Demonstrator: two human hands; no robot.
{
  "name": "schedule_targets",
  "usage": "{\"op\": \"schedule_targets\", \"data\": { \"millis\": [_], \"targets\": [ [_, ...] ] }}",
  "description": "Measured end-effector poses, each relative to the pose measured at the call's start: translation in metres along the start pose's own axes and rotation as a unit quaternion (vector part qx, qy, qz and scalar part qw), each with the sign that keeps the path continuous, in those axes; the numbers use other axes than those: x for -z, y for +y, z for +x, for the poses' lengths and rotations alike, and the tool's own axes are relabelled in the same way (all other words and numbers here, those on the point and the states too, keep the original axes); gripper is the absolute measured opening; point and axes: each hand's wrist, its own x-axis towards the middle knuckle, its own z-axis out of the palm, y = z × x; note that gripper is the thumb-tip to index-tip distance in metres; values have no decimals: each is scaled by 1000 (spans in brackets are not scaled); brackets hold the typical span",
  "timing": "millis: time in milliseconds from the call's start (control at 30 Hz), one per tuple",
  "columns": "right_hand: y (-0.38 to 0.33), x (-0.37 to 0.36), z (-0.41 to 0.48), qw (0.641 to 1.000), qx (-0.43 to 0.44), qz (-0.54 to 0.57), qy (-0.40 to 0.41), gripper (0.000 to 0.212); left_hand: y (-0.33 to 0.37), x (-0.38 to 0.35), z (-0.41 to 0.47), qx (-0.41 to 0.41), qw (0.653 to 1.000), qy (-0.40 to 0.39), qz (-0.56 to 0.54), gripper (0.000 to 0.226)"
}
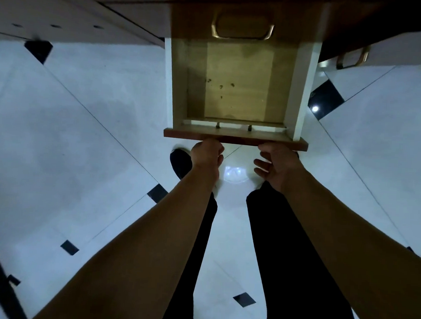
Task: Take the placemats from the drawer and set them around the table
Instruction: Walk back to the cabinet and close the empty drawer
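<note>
The pulled-out drawer (237,87) sits just beyond both hands, its front edge touching the left hand (206,154), curled in a fist there though I cannot tell if it grips anything underneath, and the right hand (276,165) alongside, fingers loosely spread, holding nothing.

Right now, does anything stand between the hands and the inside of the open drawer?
Nothing visible does. The drawer is pulled out, with the left hand and right hand at its front panel. Its top is uncovered, showing only bare wood with a few specks. No placemats can be seen inside.
</note>
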Motion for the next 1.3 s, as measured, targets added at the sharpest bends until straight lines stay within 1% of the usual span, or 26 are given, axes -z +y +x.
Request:
{"op": "schedule_targets", "data": {
  "millis": [100, 267, 367, 467, 533, 600, 667, 733, 833, 1000, 1133, 1233, 1267, 1300],
  "targets": [
    [-21, -8, -1, 1000, 20, 3, -2, 21, 16, -8, 2, -24, 1000, -7, -8, 17],
    [-73, -26, -2, 995, 87, -36, -17, 31, 62, -31, -1, -96, 993, -71, -2, 16],
    [-107, -34, -5, 990, 121, -65, -29, 16, 92, -47, 0, -120, 989, -84, 3, 16],
    [-135, -38, -6, 985, 147, -87, -29, 14, 117, -58, 4, -134, 987, -88, 33, 20],
    [-150, -42, -7, 983, 154, -98, -33, 8, 132, -65, 3, -149, 982, -100, 59, 27],
    [-162, -46, -7, 980, 165, -108, -32, 11, 145, -69, -1, -168, 977, -108, 75, 30],
    [-167, -47, -5, 978, 171, -119, -28, 13, 151, -68, -3, -179, 973, -112, 90, 27],
    [-166, -45, -3, 976, 170, -135, -32, 14, 151, -64, -3, -199, 962, -129, 135, 20],
    [-161, -42, -2, 971, 171, -165, -27, 14, 144, -58, -2, -216, 953, -151, 149, 30],
    [-158, -39, -2, 967, 181, -175, -35, 12, 137, -54, 1, -223, 947, -185, 142, 34],
    [-153, -38, -4, 960, 191, -202, -26, 11, 134, -48, -1, -233, 943, -183, 152, 45],
    [-150, -39, -20, 949, 205, -239, -15, 9, 133, -39, -21, -262, 931, -192, 164, 37],
    [-149, -39, -27, 942, 209, -262, -17, 13, 134, -36, -28, -278, 923, -199, 175, 35],
    [-148, -40, -40, 936, 208, -283, -17, 21, 135, -32, -38, -298, 912, -201, 195, 35]
  ]
}}
